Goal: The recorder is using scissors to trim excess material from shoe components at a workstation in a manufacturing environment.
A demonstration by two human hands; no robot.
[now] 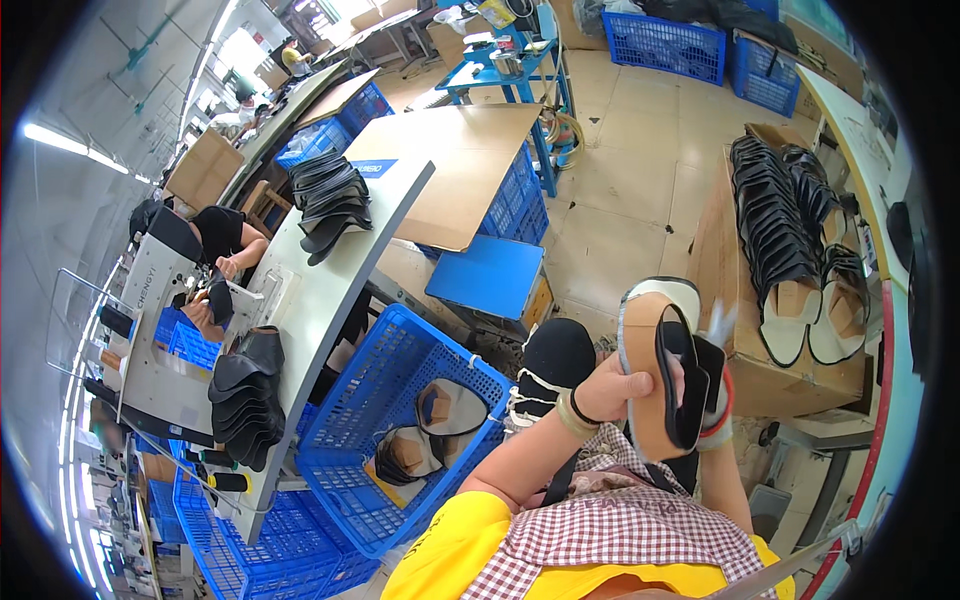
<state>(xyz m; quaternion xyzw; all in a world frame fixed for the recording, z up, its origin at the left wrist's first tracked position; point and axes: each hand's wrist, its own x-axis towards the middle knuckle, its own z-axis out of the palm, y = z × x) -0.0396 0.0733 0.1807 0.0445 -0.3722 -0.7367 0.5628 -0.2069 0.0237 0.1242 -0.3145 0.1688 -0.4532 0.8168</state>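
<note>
In front of my apron I hold up an unfinished shoe upper with a tan inner face, black edging and a cream-lined toe. My left hand is closed round its near side, thumb pressed on the tan face. My right hand stands behind the black part of the upper. Only its wrist, with a red and grey band, shows plainly; its fingers are hidden or smeared. A pale blurred shape is above it, too smeared to name.
A blue plastic basket at my left holds several similar uppers. Rows of uppers stand on a cardboard box at right. Left, a co-worker sews at a machine table bearing stacked black pieces. A blue-topped stool stands ahead.
</note>
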